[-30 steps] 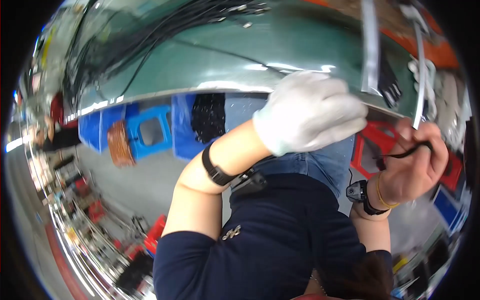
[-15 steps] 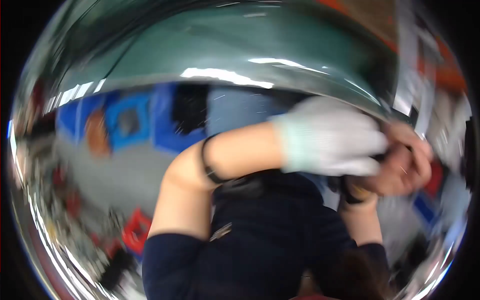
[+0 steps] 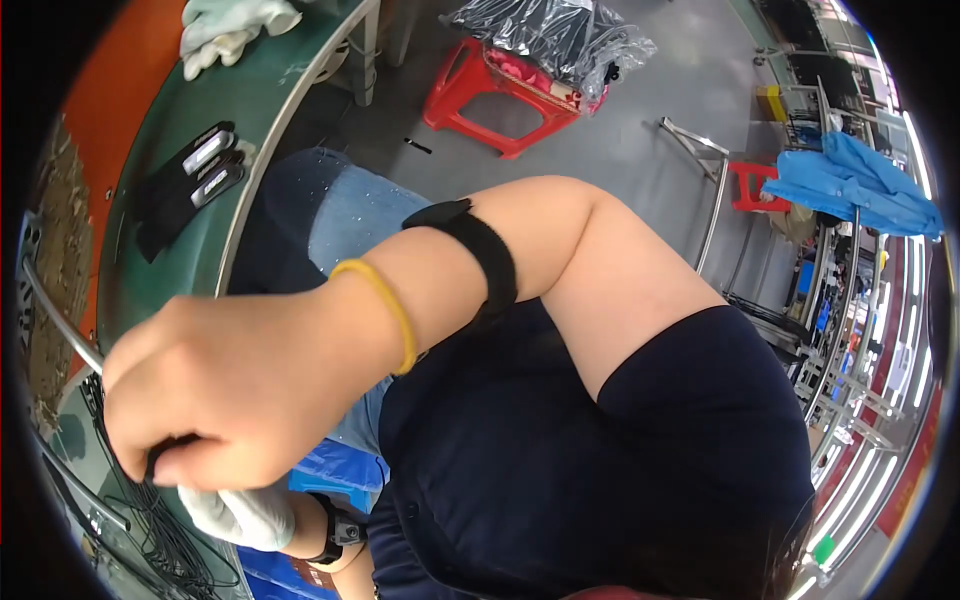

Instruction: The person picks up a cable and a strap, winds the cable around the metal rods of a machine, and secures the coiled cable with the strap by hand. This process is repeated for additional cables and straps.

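Note:
My bare right hand, with a yellow band and a black strap on its forearm, reaches across to the left side. Its fingers are curled closed on a black cord-like piece, mostly hidden in the grip. Just below and partly behind it is my left hand in a white glove. Its fingertips are hidden, so its grip does not show. A tangled bundle of thin black cables lies on the green bench beside both hands.
Two black strap-like pieces with pale labels and white gloves lie on the bench. Beyond it stands a red stool with a plastic-wrapped black bundle. Metal racks and a hanging blue cloth are at right.
The view has swung to the right and become sharper. Both hands, close together at the right earlier, now appear at the left, with my right hand in front of the gloved one.

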A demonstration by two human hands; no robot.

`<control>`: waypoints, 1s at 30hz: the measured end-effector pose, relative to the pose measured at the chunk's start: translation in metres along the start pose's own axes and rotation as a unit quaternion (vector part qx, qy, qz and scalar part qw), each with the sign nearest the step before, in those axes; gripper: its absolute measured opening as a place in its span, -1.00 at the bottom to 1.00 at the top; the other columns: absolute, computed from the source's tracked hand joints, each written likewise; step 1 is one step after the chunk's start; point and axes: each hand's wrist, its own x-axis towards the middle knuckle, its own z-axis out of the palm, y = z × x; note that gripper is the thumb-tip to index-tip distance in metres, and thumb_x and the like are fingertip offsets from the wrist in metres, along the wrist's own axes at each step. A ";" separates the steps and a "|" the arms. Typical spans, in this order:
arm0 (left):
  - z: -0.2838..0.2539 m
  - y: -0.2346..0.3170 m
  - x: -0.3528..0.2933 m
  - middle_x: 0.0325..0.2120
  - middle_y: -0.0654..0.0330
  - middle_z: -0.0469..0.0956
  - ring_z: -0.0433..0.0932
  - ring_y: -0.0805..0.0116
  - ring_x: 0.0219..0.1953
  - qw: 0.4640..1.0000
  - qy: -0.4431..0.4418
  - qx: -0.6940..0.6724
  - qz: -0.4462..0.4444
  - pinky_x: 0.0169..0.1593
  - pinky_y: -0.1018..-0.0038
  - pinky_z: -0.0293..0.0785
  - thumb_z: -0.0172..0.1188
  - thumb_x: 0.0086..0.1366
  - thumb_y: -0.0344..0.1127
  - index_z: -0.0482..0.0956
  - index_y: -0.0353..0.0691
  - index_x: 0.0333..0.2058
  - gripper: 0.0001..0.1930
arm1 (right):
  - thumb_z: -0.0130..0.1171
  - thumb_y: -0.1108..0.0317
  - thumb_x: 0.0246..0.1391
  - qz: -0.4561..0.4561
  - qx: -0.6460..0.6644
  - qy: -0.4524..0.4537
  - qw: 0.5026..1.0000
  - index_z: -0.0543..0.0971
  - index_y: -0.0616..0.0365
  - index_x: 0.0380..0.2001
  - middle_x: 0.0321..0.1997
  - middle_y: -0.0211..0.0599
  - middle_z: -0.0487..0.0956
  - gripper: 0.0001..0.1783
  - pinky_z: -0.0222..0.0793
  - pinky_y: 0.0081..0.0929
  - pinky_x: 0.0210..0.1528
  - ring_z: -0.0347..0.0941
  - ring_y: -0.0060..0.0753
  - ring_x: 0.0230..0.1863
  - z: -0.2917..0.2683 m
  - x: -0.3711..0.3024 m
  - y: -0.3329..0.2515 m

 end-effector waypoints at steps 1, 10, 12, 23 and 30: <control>0.002 -0.001 -0.001 -0.14 -0.01 0.44 0.42 0.24 -0.11 1.000 0.009 0.021 0.003 -0.09 0.46 0.37 -0.09 0.30 -0.33 0.37 -0.54 -0.10 -0.66 | 0.15 0.49 -0.26 -0.007 0.009 -0.008 1.000 0.50 0.15 -0.57 -0.55 -0.25 0.43 -0.93 0.34 -0.45 -0.50 0.40 -0.28 -0.49 0.000 -0.001 0.000; 0.022 -0.005 0.010 -0.20 0.00 0.45 0.43 0.23 -0.18 0.998 -0.045 -0.003 0.052 -0.15 0.45 0.37 -0.05 0.26 -0.33 0.40 -0.50 -0.14 -0.68 | 0.10 0.33 -0.23 -0.009 -0.063 -0.120 0.991 0.46 0.14 -0.64 -0.57 -0.28 0.41 -0.88 0.36 -0.40 -0.56 0.43 -0.25 -0.52 0.006 0.003 -0.013; 0.027 -0.004 0.013 -0.22 0.00 0.46 0.44 0.23 -0.20 0.996 -0.060 -0.007 0.063 -0.16 0.45 0.37 -0.04 0.25 -0.33 0.41 -0.49 -0.15 -0.69 | 0.09 0.29 -0.25 -0.018 -0.077 -0.173 0.982 0.44 0.15 -0.67 -0.58 -0.27 0.39 -0.84 0.34 -0.41 -0.59 0.41 -0.25 -0.56 0.003 0.004 -0.018; 0.062 -0.018 0.023 -0.31 0.02 0.47 0.45 0.21 -0.29 0.982 -0.133 -0.071 0.109 -0.24 0.44 0.37 0.01 0.19 -0.33 0.44 -0.43 -0.21 -0.73 | 0.02 0.23 -0.13 -0.092 -0.162 -0.387 0.903 0.55 0.06 -0.55 -0.42 -0.34 0.50 -0.82 0.44 -0.38 -0.50 0.52 -0.25 -0.44 0.014 0.024 -0.040; 0.089 -0.026 0.024 -0.36 0.03 0.48 0.46 0.21 -0.35 0.966 -0.188 -0.120 0.133 -0.29 0.43 0.37 0.05 0.16 -0.33 0.47 -0.40 -0.24 -0.75 | 0.02 0.36 -0.12 -0.142 -0.120 -0.389 0.902 0.57 0.17 -0.54 -0.38 -0.25 0.53 -0.83 0.44 -0.43 -0.48 0.53 -0.29 -0.43 0.021 0.029 -0.045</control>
